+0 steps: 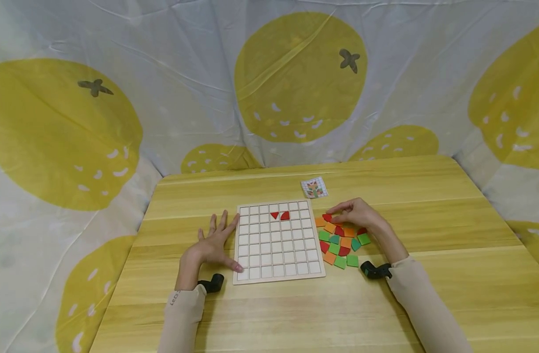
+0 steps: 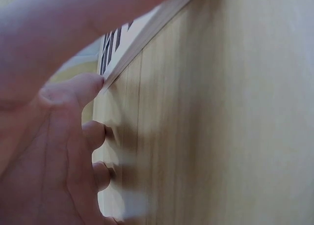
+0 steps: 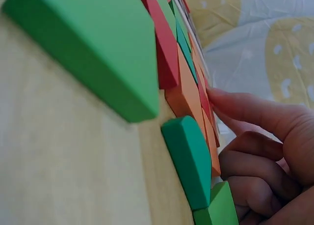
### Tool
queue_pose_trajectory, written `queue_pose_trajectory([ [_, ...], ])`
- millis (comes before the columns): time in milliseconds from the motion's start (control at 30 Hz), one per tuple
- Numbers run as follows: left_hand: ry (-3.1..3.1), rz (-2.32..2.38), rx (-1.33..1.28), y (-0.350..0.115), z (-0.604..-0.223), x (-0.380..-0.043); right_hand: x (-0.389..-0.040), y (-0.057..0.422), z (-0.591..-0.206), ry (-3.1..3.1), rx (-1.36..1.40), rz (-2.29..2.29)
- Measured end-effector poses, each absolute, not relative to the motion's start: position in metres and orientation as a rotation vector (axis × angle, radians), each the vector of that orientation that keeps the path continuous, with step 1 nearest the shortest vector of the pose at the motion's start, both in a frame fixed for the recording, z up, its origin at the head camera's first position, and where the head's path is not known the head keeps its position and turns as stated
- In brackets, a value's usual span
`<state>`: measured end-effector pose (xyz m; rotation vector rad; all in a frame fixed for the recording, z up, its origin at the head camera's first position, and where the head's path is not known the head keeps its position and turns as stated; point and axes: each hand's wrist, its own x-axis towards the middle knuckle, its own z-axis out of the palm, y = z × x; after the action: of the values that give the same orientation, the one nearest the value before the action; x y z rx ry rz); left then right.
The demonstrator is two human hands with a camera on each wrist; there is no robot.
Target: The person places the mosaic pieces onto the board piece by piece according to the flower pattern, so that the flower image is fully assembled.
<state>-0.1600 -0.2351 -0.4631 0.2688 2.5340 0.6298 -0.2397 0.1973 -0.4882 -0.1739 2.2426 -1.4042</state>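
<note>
A pale wooden grid board (image 1: 278, 245) lies on the table, with a red triangle (image 1: 275, 215) and a red quarter-circle tile (image 1: 285, 215) in its upper cells. My left hand (image 1: 212, 245) is spread at the board's left side, thumb over the lower-left corner and index fingertip at the upper left edge; in the left wrist view its other fingers (image 2: 95, 176) reach the tabletop. To the right of the board, my right hand (image 1: 356, 214) pinches a red tile (image 1: 327, 217) between thumb and index finger at the top of the tile pile. The remaining fingers (image 3: 255, 161) are curled in.
Flat green, orange, teal and red tiles (image 1: 334, 247) lie loosely grouped along the board's right edge. A small pattern card (image 1: 314, 188) sits behind the board. Lemon-print cloth (image 1: 199, 98) hangs behind the wooden table (image 1: 269, 318).
</note>
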Motion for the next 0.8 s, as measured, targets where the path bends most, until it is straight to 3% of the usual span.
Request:
queue_pose_trajectory([
  [400,2.541,0.629,0.274,-0.2355,-0.462,-0.1601,-0.2385,0.1907,-0.487,2.359,-0.064,-1.435],
  [800,2.537,0.632,0.275,-0.2347,-0.4607,-0.1595,-0.2384,0.1993,-0.4807,2.381,-0.184,-1.333],
])
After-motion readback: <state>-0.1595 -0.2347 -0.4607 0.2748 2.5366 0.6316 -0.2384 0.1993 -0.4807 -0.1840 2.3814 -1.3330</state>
